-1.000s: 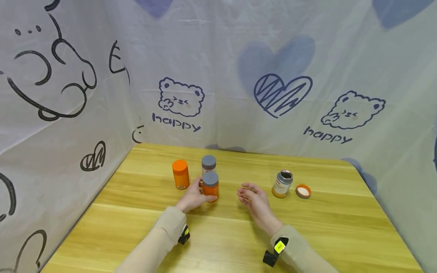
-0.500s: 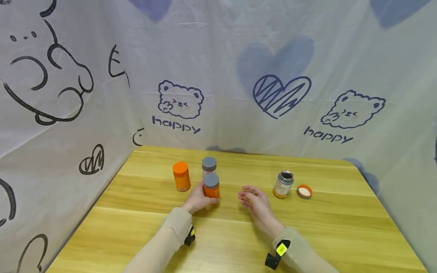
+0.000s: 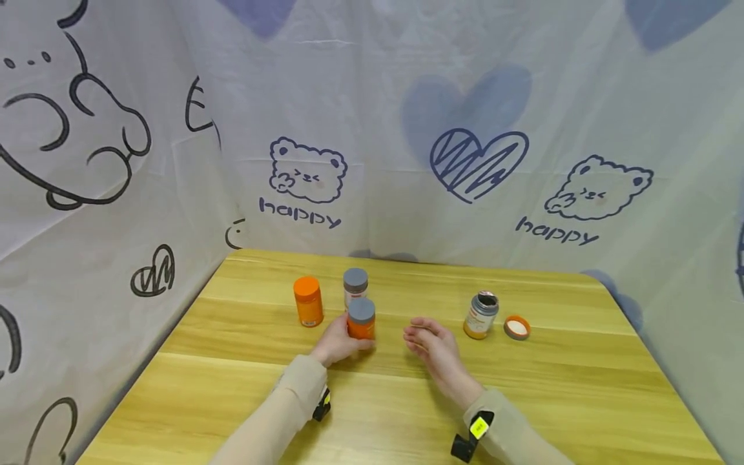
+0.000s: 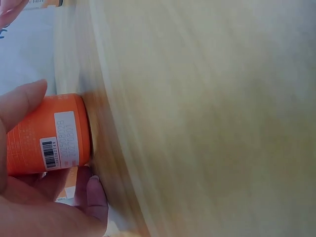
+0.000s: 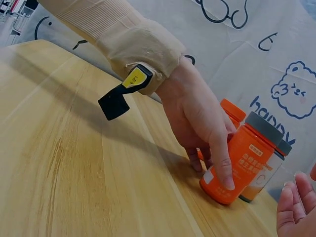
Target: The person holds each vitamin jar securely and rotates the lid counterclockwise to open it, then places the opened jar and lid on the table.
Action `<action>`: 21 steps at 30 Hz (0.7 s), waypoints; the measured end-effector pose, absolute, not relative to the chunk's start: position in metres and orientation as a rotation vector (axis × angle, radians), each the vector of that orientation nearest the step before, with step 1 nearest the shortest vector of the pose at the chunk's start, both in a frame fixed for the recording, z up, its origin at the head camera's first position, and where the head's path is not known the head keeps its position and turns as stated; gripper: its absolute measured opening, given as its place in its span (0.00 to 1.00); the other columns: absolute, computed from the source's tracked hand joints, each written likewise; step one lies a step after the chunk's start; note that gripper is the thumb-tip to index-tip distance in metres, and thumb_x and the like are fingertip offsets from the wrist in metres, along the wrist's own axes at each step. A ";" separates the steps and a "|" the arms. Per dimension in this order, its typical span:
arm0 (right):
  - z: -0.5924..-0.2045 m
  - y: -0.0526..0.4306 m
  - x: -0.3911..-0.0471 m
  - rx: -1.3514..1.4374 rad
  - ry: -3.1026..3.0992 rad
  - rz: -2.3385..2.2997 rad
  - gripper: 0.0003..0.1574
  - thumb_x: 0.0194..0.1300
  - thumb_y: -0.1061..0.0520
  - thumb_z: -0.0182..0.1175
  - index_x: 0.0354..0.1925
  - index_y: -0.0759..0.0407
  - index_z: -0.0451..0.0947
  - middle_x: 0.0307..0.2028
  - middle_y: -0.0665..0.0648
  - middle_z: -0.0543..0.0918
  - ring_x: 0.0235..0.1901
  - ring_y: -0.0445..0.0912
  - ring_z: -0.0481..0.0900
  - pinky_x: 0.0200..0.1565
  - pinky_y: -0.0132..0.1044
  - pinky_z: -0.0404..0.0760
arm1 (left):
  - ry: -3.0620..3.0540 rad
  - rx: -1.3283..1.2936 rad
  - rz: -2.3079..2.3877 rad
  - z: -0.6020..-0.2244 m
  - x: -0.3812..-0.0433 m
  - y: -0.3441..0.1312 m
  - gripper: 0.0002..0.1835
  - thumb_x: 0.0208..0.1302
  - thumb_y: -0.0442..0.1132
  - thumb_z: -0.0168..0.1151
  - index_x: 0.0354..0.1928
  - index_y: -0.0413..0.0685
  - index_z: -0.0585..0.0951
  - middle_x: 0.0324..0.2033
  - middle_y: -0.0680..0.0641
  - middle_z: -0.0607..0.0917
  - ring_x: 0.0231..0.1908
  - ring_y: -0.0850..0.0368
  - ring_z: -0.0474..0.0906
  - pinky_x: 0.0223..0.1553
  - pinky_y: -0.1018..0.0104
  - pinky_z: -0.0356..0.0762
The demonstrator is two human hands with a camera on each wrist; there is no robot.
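Edged slightly rightward with left hand [image 3: 339,342]!
Gripped grey-capped orange bottle [image 3: 361,329] with curled fingers; kept right hand [image 3: 440,356] loosely bent, empty.

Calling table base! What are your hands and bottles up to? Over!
Left hand grips gray-capped orange bottle. Right hand holds nothing, off to the bottle's right. Second gray-capped bottle close behind, maybe in the way.

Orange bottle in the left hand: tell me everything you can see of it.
The orange bottle is a plastic-looking cylinder with pale printing on one side and a white barcode sticker near its base. A grey lid is on. It is upright, or nearly so, in front of another grey-lidded bottle; the left hand grips its body below the lid. Whether its base touches the table is unclear.
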State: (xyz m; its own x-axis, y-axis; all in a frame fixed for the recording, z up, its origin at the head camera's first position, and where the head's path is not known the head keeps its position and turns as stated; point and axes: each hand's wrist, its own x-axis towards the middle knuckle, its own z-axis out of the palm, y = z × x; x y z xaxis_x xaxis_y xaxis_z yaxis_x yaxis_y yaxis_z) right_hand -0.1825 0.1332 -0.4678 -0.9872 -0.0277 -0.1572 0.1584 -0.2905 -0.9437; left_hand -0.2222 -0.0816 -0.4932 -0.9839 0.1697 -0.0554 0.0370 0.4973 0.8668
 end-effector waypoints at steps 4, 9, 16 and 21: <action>-0.467 0.134 -0.182 0.162 1.801 -2.427 0.14 0.71 0.69 0.48 0.53 0.70 0.71 0.35 0.51 0.84 0.39 0.42 0.83 0.44 0.30 0.82 | 2.626 0.265 1.480 -0.492 -0.219 -0.081 0.29 0.54 0.37 0.77 0.57 0.40 0.77 0.51 0.40 0.86 0.51 0.47 0.82 0.59 0.46 0.77; -0.468 0.134 -0.182 0.171 1.794 -2.425 0.18 0.69 0.69 0.48 0.56 0.70 0.68 0.35 0.51 0.84 0.38 0.42 0.83 0.43 0.30 0.83 | 2.717 0.396 1.356 -0.489 -0.214 -0.082 0.31 0.54 0.40 0.78 0.58 0.41 0.77 0.52 0.39 0.86 0.53 0.44 0.83 0.61 0.45 0.76; -0.471 0.133 -0.180 0.148 1.795 -2.418 0.21 0.67 0.70 0.48 0.58 0.70 0.67 0.36 0.51 0.84 0.39 0.42 0.83 0.43 0.31 0.83 | 2.766 0.494 1.205 -0.483 -0.207 -0.080 0.31 0.59 0.47 0.74 0.60 0.44 0.75 0.51 0.41 0.87 0.49 0.47 0.84 0.56 0.47 0.79; -0.471 0.133 -0.180 0.114 1.807 -2.441 0.19 0.67 0.70 0.48 0.56 0.68 0.68 0.36 0.51 0.84 0.39 0.42 0.83 0.42 0.30 0.83 | 2.810 0.513 1.149 -0.477 -0.202 -0.077 0.32 0.61 0.55 0.71 0.60 0.45 0.74 0.49 0.42 0.87 0.47 0.49 0.84 0.53 0.49 0.81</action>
